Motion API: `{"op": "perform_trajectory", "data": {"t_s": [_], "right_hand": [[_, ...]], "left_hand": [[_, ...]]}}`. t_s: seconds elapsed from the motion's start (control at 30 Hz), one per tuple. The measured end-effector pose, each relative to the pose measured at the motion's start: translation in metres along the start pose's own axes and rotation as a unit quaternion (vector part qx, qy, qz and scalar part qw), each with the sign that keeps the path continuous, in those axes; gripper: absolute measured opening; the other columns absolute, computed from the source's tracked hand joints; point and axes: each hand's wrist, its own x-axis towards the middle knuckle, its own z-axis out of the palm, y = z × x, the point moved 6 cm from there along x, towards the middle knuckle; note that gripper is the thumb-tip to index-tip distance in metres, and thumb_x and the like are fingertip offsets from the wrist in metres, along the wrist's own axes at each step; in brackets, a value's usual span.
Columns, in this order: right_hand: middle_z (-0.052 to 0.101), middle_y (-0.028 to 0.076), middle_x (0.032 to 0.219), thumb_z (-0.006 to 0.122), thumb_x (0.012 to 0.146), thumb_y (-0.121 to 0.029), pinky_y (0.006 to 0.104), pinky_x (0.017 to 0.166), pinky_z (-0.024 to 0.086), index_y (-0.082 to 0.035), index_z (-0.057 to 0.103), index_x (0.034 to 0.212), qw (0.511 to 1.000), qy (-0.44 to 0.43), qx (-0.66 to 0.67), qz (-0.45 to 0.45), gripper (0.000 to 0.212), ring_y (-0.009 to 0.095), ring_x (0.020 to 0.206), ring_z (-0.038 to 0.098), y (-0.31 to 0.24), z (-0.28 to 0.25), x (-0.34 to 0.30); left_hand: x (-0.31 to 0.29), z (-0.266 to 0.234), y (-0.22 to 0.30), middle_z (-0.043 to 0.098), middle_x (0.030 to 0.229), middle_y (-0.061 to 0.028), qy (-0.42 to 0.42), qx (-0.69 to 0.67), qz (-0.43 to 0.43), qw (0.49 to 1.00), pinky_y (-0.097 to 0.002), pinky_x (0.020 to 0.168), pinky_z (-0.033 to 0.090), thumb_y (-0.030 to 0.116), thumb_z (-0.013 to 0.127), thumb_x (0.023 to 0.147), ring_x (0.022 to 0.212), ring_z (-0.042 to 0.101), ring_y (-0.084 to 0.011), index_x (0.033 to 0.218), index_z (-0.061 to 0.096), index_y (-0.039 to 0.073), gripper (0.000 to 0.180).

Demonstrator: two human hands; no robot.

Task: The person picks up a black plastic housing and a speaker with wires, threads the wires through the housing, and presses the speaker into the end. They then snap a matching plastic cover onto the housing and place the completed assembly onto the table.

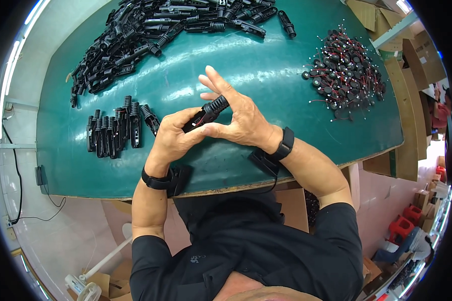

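1. Left hand [175,132]: thumb and fingers pinch the near end of a black casing [213,109], just above the table [281,95], in front of the person's chest.
2. Casing: tilted, ribbed end up and to the right; a bit of red wire [200,121] shows along its open side.
3. Right hand [242,119]: fingers spread and raised, thumb stretched across toward the left thumb. Ribbed end lies between its thumb and index finger. Whether the right thumb presses on casing or wire: cannot tell.
4. Each wrist wears a black band; right band [286,143], left band [155,181].
5. Left of the left hand: a row [110,129] of similar casings, side by side, ribbed ends away from the person. One leaning casing [149,119] sits closest to the hand.
6. Far left to far middle of the table: a large, loose heap [130,42] of casings. A stray casing [287,24] lies just right of it.
7. Far right: a pile [345,72] of small black discs with red leads and white tips.
8. Beyond the right edge: cardboard boxes [406,115], red stools [401,228], a co-worker [411,246] well apart.
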Motion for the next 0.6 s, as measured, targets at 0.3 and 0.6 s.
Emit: {"op": "perform_trajectory", "data": {"t_s": [0.3, 0.6], "right_hand": [[0.042, 0.023, 0.162, 0.087, 0.080, -0.057, 0.0451, 0.108, 0.053, -0.011, 0.016, 0.168, 1.000, 0.001, -0.010, -0.028, 0.122, 0.034, 0.132, 0.062, 0.002, -0.005, -0.002], [0.043, 0.021, 0.162, 0.085, 0.080, -0.060, 0.0465, 0.108, 0.053, -0.010, 0.020, 0.168, 0.999, 0.020, 0.004, -0.038, 0.120, 0.035, 0.133, 0.061, -0.005, -0.010, -0.004]], "left_hand": [[-0.001, 0.004, -0.010, 0.064, 0.080, 0.0014, -0.009, -0.014, -0.037, 0.999, -0.0243, 0.063, 0.047, 0.016, 0.080, 0.092, 0.072, 0.057, -0.0054, 0.116, 0.072, -0.002, 0.032], [0.001, 0.012, -0.008, 0.062, 0.080, 0.0027, -0.048, 0.002, -0.017, 0.999, -0.0243, 0.063, 0.046, 0.018, 0.081, 0.091, 0.072, 0.055, -0.0054, 0.114, 0.073, -0.001, 0.032]]}}
